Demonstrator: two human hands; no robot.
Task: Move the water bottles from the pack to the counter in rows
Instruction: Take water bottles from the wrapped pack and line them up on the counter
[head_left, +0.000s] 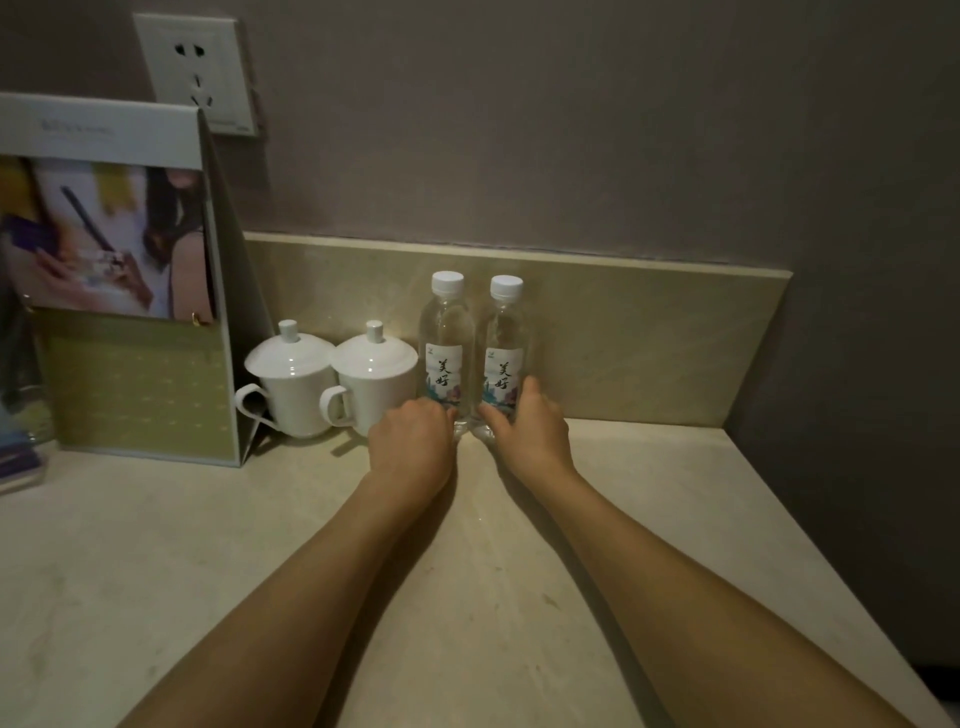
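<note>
Counter (156, 545): pale, smooth stone, faintly veined, with a matching low ledge along the grey wall.

Left bottle (447, 343) and right bottle (505, 348): clear ribbed plastic, round, white screw caps, white labels with black characters and a coloured print. Both are stood upright side by side, just apart, at the back of the counter against the ledge.

Left hand (413, 441): forearm is stretched forward, knuckles up; the fingers are curled round the base of the left bottle.

Right hand (527, 428): forearm is stretched forward alike; the fingers are wrapped round the lower part of the right bottle, thumb seen at its near side.

Two lidded cups (332, 384): glossy white ceramic, looped handles, knobbed lids, placed just left of the bottles.

Card stand (135, 384): folded board, printed photograph above a green patterned panel.

Wall socket (195, 73): white plastic.
</note>
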